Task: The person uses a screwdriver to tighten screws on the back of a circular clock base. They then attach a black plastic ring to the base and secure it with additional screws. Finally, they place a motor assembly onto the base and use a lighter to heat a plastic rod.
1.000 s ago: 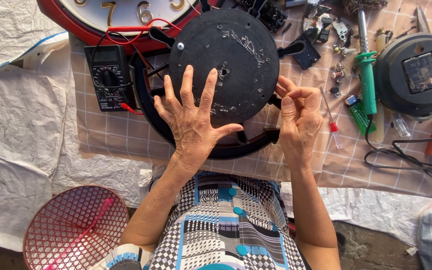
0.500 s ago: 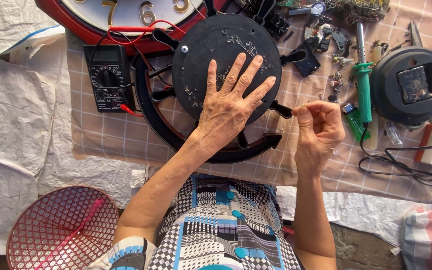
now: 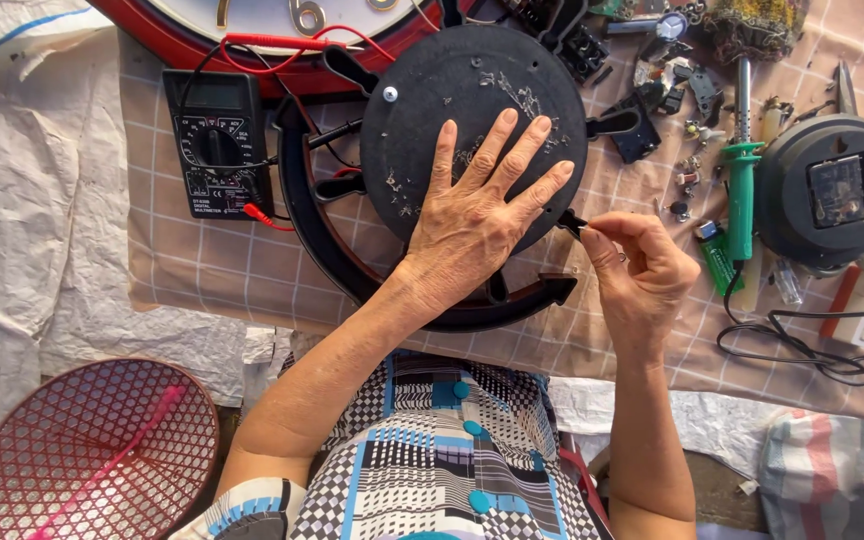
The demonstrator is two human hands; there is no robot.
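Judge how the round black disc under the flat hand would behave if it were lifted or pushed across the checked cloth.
The black disc looks like thin moulded plastic, so probably stiff and light for its size. It lies flat under the left hand, so unlikely to roll. The tabs at its rim, one pinched by the right hand, might snag or snap.

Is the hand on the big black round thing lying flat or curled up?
Flat. The left hand lies palm down on the black disc, fingers spread wide. The right hand pinches a small black tab at the disc's edge.

Checked cloth [image 3: 212, 275] lies bare left — tools [image 3: 742, 180] crowd right.
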